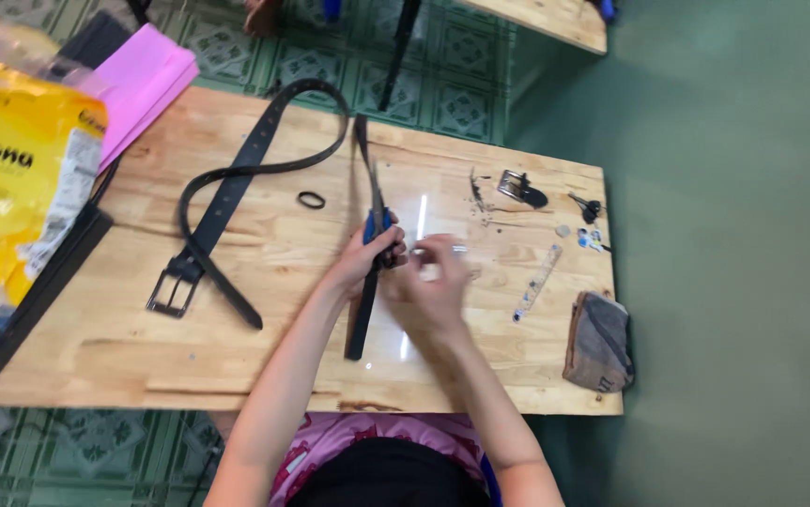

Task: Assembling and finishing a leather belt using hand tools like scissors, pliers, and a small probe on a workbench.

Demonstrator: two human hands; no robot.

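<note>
A pale wooden table [236, 357] stands over green patterned floor tiles. My left hand [367, 255] is clenched around a black belt strap [364, 310] and a blue-handled tool [375, 225] near the table's middle. My right hand [435, 282] is blurred; I cannot tell its grip. A buckled black belt [226, 197] loops toward the far edge, a folded cloth [599, 341] lies at the near right corner.

Bright, even daylight; glare streaks the wooden table [236, 357]; right hand [435, 282] motion-blurred.

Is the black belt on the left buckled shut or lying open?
Open. The black belt lies in a loose curve, its buckle empty and the strap's tip beside it on the wooden table.
</note>
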